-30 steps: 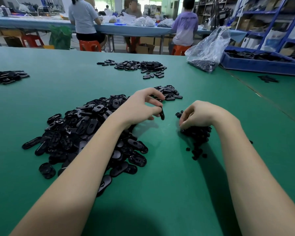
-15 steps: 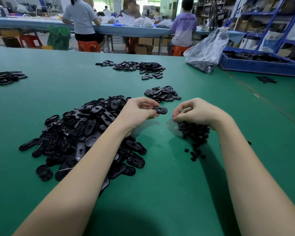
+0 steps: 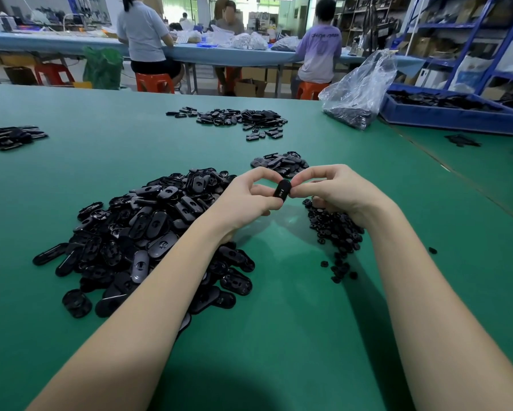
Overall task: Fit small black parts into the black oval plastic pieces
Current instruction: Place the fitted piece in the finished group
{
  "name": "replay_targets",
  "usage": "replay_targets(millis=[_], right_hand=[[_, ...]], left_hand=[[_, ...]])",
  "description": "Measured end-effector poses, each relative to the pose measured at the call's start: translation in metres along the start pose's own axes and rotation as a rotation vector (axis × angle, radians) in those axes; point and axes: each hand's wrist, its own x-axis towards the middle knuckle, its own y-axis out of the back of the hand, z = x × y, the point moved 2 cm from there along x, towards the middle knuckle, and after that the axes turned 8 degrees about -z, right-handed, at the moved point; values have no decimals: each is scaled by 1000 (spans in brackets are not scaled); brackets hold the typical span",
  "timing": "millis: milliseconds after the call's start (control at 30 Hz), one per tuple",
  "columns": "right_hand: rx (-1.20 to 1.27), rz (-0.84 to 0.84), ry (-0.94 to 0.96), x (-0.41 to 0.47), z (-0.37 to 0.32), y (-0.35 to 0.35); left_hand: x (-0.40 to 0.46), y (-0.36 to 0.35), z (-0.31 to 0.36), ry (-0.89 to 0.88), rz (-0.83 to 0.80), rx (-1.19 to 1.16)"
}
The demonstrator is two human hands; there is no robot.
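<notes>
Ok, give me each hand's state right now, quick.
Left hand: pinching the black oval piece.
Right hand: fingertips pinching the same oval piece's other side; a small part there cannot be told.

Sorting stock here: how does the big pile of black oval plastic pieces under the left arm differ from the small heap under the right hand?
The big pile of black oval plastic pieces holds long, flat ovals with slots; the small heap of black parts holds tiny roundish bits. The pile spreads much wider than the heap. Both are black, loose, and lie on the green table.

Fingertips of the right hand (image 3: 335, 189) cover one end of the oval piece (image 3: 282, 189); any small part there is hidden.
</notes>
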Motion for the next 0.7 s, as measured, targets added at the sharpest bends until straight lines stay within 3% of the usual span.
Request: replay_targets(millis=[167, 367, 567, 700], right_hand=[[22, 34, -2, 0, 2, 1], [20, -39, 24, -2, -4, -6], [-17, -14, -3, 1, -3, -11], [5, 10, -22, 5, 1, -12]], left_hand=[[-1, 2, -3, -13, 54, -58], [2, 1, -4, -9, 96, -163], [4, 4, -7, 1, 125, -22], [2, 3, -4, -34, 100, -135]])
